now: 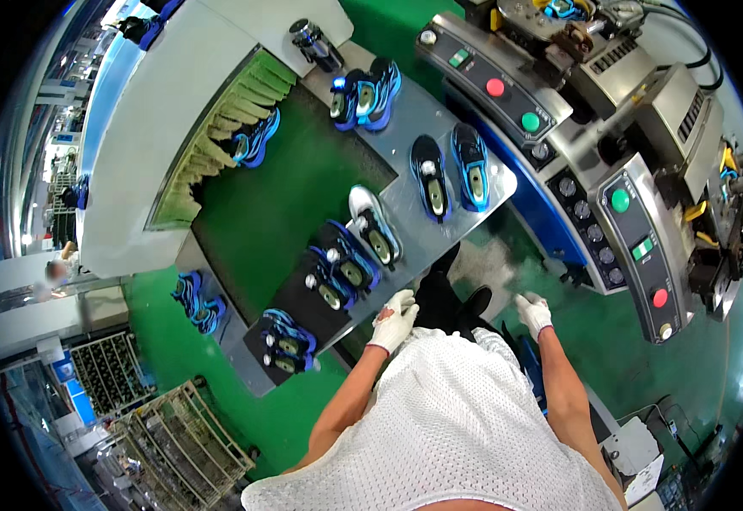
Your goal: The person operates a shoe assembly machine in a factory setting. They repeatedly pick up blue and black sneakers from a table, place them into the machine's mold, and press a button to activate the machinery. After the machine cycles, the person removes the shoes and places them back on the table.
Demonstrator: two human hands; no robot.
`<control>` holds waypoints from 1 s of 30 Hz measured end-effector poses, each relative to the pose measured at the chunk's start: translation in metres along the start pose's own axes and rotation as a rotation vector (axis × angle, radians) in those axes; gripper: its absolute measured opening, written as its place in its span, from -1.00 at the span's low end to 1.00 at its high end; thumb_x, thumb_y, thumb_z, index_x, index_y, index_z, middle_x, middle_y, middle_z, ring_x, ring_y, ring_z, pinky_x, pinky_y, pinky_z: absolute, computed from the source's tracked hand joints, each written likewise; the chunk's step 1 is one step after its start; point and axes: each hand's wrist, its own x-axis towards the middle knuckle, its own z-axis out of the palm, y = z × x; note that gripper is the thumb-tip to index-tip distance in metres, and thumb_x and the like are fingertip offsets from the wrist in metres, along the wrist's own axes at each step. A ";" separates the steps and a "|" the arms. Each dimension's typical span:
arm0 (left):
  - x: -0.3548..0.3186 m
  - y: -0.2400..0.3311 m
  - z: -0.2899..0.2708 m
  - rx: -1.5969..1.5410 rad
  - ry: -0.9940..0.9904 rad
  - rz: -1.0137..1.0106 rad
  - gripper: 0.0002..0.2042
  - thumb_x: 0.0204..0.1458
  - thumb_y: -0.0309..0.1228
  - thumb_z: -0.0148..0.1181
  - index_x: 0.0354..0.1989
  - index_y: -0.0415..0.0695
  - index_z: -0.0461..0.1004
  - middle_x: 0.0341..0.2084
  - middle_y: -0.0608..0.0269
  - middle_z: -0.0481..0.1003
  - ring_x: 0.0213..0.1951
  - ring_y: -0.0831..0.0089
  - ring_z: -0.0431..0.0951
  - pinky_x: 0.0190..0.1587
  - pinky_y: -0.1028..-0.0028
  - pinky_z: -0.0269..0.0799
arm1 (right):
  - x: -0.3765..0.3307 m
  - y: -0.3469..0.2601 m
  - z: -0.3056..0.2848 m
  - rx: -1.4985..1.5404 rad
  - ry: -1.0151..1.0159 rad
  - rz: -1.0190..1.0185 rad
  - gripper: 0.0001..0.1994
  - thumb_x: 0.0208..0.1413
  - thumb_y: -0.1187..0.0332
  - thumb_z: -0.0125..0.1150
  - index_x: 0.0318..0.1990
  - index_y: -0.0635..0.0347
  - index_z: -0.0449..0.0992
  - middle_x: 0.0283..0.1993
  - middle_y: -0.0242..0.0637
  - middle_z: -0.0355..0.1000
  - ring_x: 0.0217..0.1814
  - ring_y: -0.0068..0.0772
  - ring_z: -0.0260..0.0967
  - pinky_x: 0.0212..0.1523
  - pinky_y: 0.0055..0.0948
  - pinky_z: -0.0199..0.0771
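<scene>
My left hand [395,319], in a white glove with a reddish mark on its back, hovers by the near edge of the grey metal table [422,251]. Its fingers are loosely stretched, with nothing seen in them. Closest to it are black and blue sneakers [350,266] on a black mat [307,294], and a sneaker with a silvery toe [375,228]. My right hand [533,313], also white-gloved, is held out over the floor on my right, fingers apart and holding nothing. Another sneaker pair [288,342] lies at the mat's left end.
Two upright sneakers [450,175] stand at the table's right corner; another pair [367,94] sits farther back. A machine with button panels [635,243] rises at right. A fringed tunnel opening [218,136] has a sneaker [256,140] in it. Wire racks [175,447] stand lower left.
</scene>
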 end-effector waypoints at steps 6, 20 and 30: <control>-0.044 -0.054 0.024 0.092 0.073 -0.077 -0.60 0.19 -0.38 0.25 0.19 -0.18 0.42 -0.01 -0.02 0.61 0.07 0.18 0.62 0.11 0.29 0.51 | -0.054 0.128 -0.024 0.131 -0.080 0.379 -0.68 0.16 0.20 0.36 0.01 0.07 0.53 -0.34 -0.39 0.45 -0.41 -0.38 0.39 -0.44 -0.24 0.42; -0.030 -0.060 0.041 0.288 -0.056 -0.246 -0.48 0.19 -0.06 0.20 0.21 -0.16 0.44 0.12 -0.01 0.55 0.15 0.11 0.56 0.22 0.23 0.43 | -0.036 0.109 -0.020 0.463 -0.061 0.193 -0.41 0.24 0.25 0.31 0.33 0.33 0.29 -0.48 -0.30 0.37 -0.61 -0.46 0.27 -0.66 -0.40 0.25; -0.034 -0.081 0.039 0.261 -0.033 -0.224 -0.48 0.21 -0.11 0.22 0.23 -0.18 0.40 0.08 -0.03 0.57 0.13 0.10 0.57 0.19 0.25 0.44 | -0.013 0.115 -0.005 0.445 -0.139 0.156 -0.56 0.24 0.29 0.30 0.19 0.25 0.37 -0.52 -0.42 0.31 -0.62 -0.53 0.21 -0.66 -0.41 0.18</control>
